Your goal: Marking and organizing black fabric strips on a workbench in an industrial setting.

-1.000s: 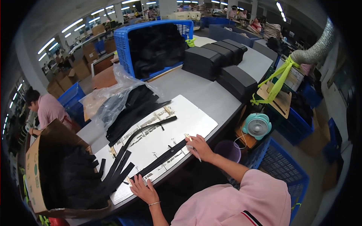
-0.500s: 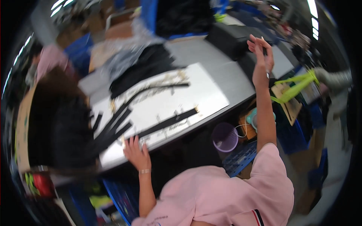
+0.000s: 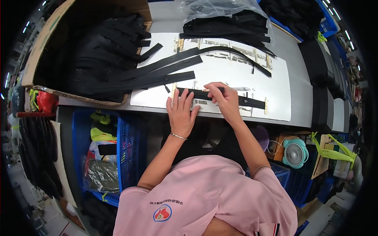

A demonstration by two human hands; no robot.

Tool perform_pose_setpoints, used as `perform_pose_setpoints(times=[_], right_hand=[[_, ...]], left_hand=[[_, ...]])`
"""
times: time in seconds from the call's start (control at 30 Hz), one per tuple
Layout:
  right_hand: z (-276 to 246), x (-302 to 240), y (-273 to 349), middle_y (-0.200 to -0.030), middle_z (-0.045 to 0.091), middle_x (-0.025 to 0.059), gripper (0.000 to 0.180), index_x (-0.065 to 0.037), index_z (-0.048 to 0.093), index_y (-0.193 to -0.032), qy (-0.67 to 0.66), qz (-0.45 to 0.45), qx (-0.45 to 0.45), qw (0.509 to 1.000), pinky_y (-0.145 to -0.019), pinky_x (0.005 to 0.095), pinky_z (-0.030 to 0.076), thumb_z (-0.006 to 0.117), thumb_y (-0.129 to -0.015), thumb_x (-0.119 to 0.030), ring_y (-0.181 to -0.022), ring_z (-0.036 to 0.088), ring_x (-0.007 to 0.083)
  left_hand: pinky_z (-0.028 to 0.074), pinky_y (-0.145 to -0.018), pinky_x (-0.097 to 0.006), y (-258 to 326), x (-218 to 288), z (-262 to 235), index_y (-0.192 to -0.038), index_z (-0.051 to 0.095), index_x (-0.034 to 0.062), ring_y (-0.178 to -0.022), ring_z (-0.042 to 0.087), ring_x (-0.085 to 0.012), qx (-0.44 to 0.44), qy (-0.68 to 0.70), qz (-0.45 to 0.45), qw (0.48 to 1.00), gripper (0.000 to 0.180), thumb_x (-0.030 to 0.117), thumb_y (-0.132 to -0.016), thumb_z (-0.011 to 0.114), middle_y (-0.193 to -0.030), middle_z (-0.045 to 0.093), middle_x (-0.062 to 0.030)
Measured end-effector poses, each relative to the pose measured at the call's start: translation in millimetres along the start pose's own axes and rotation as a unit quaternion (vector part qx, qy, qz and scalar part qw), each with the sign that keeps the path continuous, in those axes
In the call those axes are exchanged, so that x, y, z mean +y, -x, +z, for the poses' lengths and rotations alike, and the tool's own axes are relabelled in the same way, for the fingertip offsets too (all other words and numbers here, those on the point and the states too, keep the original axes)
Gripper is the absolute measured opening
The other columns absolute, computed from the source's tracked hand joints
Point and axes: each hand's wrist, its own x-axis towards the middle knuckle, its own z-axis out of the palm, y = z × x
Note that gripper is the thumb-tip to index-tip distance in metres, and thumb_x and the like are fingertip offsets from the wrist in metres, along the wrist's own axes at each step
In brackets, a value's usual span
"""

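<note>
A long black strip that looks like a zipper (image 3: 254,103) lies straight along the near side of the white board (image 3: 279,84), a small round dark piece on its right part. My left hand (image 3: 182,114) rests flat on the strip's left end, fingers stretched and slightly apart. Over the middle of the strip, my right hand (image 3: 226,104) is closed in a pinch round a slim pen-like tool, its pale tip (image 3: 205,90) pointing left. The hand hides most of this tool. More black strips (image 3: 165,80) spread across the board's left side, beyond my left hand.
A cardboard box (image 3: 47,43) full of black strips stands at the left. Behind the board, more strips (image 3: 224,27) lie under clear plastic (image 3: 216,6). Dark blocks (image 3: 319,67) line the right. Below the table are a blue crate (image 3: 126,153) and a teal fan (image 3: 295,153).
My right hand has come in from the raised far right to the strip and now pinches the pen-like tool. My left hand has settled on the strip's left end. The view has turned.
</note>
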Motion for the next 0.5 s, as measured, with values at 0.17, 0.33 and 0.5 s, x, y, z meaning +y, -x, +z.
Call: perform_pose_setpoints(times=[0.17, 0.33, 0.5], right_hand=[[24.9, 35.4, -13.2, -0.087, 0.070, 0.0015, 0.019, 0.003, 0.073, -0.097, 0.047, 0.023, 0.023, 0.998, -0.061, 0.0210, 0.046, 0.068, -0.099, -0.016, -0.070, 0.060, 0.0056], [31.5, 50.6, -10.7, -0.090, 0.073, 0.0075, 0.027, 0.007, 0.069, -0.090, 0.151, -0.080, 0.040, 0.984, -0.060, 0.0291, 0.049, 0.066, -0.100, -0.018, -0.067, 0.069, 0.0161], [31.6, 46.6, -8.9, -0.091, 0.074, 0.0075, 0.024, 0.007, 0.069, -0.092, 0.159, -0.048, 0.043, 0.985, -0.061, 0.0288, 0.051, 0.066, -0.100, -0.016, -0.070, 0.072, 0.0193]], left_hand=[[0.023, -0.119, -0.056, -0.2, 0.9, -1.2, -0.137, 0.060, 0.0106, -0.147, 0.037, -0.0344, -0.004, 0.010, -0.012, 1.000, 0.049, 0.030, -0.093, 0.071, -0.148, 0.053, -0.0085], [0.023, -0.119, -0.055, 0.7, 0.7, 0.0, -0.138, 0.060, 0.0115, -0.148, 0.037, -0.0335, -0.001, 0.014, -0.013, 1.000, 0.052, 0.032, -0.092, 0.072, -0.150, 0.052, -0.0079], [0.020, -0.120, -0.052, 1.7, 0.4, 1.8, -0.142, 0.058, 0.0112, -0.149, 0.037, -0.0316, 0.001, 0.027, -0.023, 0.999, 0.055, 0.031, -0.093, 0.071, -0.150, 0.054, -0.0062]])
